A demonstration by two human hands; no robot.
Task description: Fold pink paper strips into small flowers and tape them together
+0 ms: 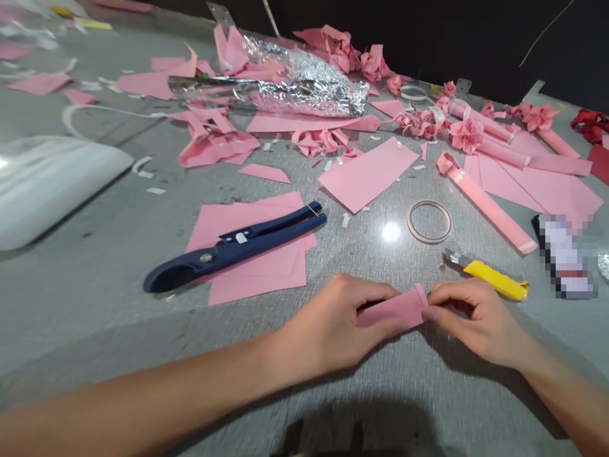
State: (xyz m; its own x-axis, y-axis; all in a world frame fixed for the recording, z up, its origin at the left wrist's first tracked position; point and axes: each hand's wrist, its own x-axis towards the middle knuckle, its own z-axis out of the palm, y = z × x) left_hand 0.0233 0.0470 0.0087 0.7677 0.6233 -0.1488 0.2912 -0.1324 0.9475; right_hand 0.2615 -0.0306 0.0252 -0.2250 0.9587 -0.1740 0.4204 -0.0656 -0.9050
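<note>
Low in the head view, a folded strip of pink paper (397, 310) is held between both hands, just above the grey table. My left hand (337, 320) wraps round its left part, thumb in front and fingers behind. At the strip's right end, where a narrow edge is folded over, my right hand (471, 314) pinches with thumb and forefinger. A yellow box cutter (497, 279) lies right behind the right hand, its blade pointing left. Behind the left hand, a dark blue stapler-like plier tool (238, 246) rests on flat pink paper sheets (257, 289).
A tape roll (429, 221) lies behind the hands. A rolled pink paper tube (492, 206) and a blurred phone-like object (566, 257) are to the right. Crumpled foil (314, 79), pink paper flowers (466, 132) and scraps line the back. A white rounded object (57, 187) sits left.
</note>
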